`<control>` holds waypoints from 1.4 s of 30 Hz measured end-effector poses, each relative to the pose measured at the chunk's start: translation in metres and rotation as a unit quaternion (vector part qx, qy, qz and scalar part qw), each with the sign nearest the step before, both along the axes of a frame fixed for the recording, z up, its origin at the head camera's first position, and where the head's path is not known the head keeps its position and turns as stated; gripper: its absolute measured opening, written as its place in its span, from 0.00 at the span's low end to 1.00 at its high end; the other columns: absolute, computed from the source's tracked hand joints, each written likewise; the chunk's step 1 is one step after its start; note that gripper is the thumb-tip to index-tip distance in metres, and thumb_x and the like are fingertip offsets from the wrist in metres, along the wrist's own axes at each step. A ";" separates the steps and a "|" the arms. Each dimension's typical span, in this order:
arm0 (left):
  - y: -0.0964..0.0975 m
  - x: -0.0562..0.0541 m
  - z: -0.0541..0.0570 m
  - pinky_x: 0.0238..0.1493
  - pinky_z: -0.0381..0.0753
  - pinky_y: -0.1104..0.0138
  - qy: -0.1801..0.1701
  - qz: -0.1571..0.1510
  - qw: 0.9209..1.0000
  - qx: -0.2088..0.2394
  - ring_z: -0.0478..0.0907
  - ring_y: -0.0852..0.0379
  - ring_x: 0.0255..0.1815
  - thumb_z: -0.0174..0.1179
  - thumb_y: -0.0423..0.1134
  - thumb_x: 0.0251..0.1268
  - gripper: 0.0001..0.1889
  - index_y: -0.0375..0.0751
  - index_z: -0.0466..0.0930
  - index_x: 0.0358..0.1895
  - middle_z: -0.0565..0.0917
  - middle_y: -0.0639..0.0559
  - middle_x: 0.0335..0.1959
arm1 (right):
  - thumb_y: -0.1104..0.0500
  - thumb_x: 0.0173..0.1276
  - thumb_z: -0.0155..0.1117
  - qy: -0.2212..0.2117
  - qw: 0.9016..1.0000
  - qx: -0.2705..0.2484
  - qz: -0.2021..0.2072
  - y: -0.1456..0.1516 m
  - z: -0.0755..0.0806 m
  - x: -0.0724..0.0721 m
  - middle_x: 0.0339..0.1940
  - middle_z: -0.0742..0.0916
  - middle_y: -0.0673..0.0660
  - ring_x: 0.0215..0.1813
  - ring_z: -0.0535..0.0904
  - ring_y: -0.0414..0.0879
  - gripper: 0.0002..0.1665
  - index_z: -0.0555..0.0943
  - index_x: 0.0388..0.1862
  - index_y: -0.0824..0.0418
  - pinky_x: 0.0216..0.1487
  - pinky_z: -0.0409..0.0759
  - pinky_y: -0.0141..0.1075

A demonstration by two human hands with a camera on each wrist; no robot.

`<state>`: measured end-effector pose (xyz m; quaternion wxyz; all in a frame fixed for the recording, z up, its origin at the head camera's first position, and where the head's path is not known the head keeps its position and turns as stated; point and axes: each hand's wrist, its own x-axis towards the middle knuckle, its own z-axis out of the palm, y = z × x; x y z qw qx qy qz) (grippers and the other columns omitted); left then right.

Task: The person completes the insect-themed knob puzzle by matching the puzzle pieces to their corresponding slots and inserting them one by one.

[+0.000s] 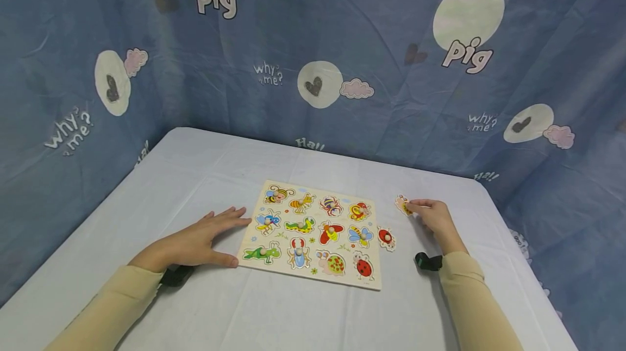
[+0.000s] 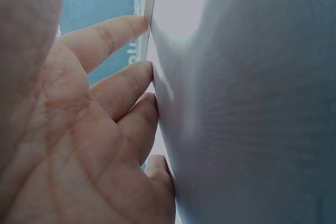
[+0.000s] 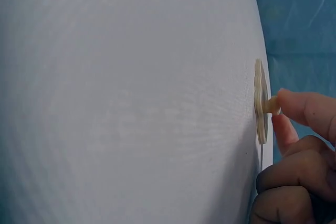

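A wooden insect peg puzzle board [image 1: 312, 283] lies flat on the white table. My left hand [image 1: 200, 242] is spread at its left side, with straight fingertips and thumb touching the edge; the left wrist view shows the fingers [image 2: 113, 40] against it. Right of the board, my right hand [image 1: 437, 223] pinches the wooden knob [image 3: 272, 105] of a pinkish and yellow puzzle piece [image 1: 401, 202]. That piece [image 3: 258, 103] appears edge-on, close to the tabletop, and fingers partly cover its picture. A red ladybug piece [image 1: 383, 236] with a knob lies just beside the board's right edge.
Most pictures on the board carry knobbed pieces; the printed snail [image 1: 332, 264] and ladybug [image 1: 364, 268] at its front right show no knobs. White cloth [image 1: 215, 161] covers the table. A blue printed curtain [image 1: 274, 25] hangs behind and along the sides.
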<state>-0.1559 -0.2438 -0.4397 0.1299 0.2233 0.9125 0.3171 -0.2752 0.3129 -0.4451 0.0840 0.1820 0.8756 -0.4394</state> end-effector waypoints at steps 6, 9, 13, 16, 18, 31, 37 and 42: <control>0.000 -0.001 -0.001 0.84 0.39 0.27 0.002 -0.001 1.000 -0.001 0.48 0.31 0.90 0.80 0.63 0.53 0.51 0.50 0.70 0.81 0.59 0.40 0.88 | 0.47 0.75 0.69 -0.010 1.000 0.010 0.005 0.000 -0.002 -0.003 0.22 0.72 0.45 0.23 0.64 0.40 0.28 0.83 0.65 0.63 0.24 0.65 0.34; 0.000 -0.001 -0.001 0.84 0.39 0.26 0.002 -0.001 1.000 -0.002 0.48 0.31 0.90 0.80 0.63 0.53 0.51 0.50 0.70 0.81 0.59 0.40 0.88 | 0.48 0.75 0.70 -0.008 1.000 0.011 0.011 0.000 -0.002 -0.003 0.20 0.72 0.44 0.22 0.64 0.40 0.27 0.83 0.64 0.65 0.23 0.65 0.34; 0.001 -0.001 0.000 0.84 0.39 0.26 0.001 -0.001 1.000 -0.002 0.48 0.31 0.90 0.80 0.63 0.53 0.51 0.50 0.70 0.81 0.59 0.40 0.88 | 0.50 0.74 0.71 0.001 0.999 0.021 0.026 0.000 -0.001 -0.004 0.22 0.74 0.45 0.25 0.67 0.41 0.26 0.85 0.61 0.66 0.26 0.67 0.35; 0.001 -0.001 0.000 0.84 0.39 0.26 -0.001 -0.001 1.000 -0.001 0.48 0.31 0.90 0.80 0.63 0.53 0.51 0.50 0.70 0.81 0.59 0.40 0.88 | 0.51 0.75 0.70 0.006 0.998 0.040 0.043 0.000 0.000 -0.005 0.27 0.77 0.47 0.29 0.68 0.42 0.23 0.86 0.58 0.68 0.29 0.69 0.35; 0.000 0.000 0.000 0.84 0.39 0.26 -0.002 -0.001 1.000 0.000 0.48 0.31 0.90 0.80 0.62 0.53 0.51 0.51 0.70 0.81 0.59 0.40 0.88 | 0.51 0.75 0.69 0.008 0.997 0.052 0.053 -0.001 0.001 -0.005 0.30 0.79 0.48 0.31 0.69 0.43 0.23 0.86 0.56 0.69 0.31 0.69 0.35; 0.000 0.000 0.002 0.84 0.39 0.26 -0.003 -0.001 1.000 0.000 0.48 0.31 0.90 0.80 0.63 0.53 0.51 0.51 0.70 0.81 0.59 0.40 0.88 | 0.52 0.80 0.63 0.031 0.991 0.097 0.086 -0.006 0.011 0.010 0.49 0.85 0.63 0.44 0.74 0.48 0.24 0.84 0.58 0.73 0.39 0.72 0.34; 0.000 -0.001 0.001 0.84 0.38 0.27 -0.005 0.002 1.000 -0.001 0.48 0.31 0.90 0.80 0.63 0.53 0.52 0.52 0.70 0.81 0.59 0.40 0.88 | 0.51 0.81 0.61 0.032 0.991 0.088 0.100 -0.004 0.013 0.014 0.58 0.85 0.66 0.51 0.75 0.50 0.27 0.83 0.62 0.73 0.46 0.72 0.34; 0.001 0.000 0.001 0.84 0.39 0.26 -0.005 0.003 1.000 -0.003 0.48 0.31 0.90 0.80 0.63 0.53 0.52 0.51 0.70 0.81 0.59 0.40 0.88 | 0.49 0.82 0.61 0.035 0.989 0.084 0.114 -0.003 0.016 0.018 0.51 0.85 0.62 0.48 0.73 0.48 0.28 0.81 0.65 0.72 0.44 0.72 0.35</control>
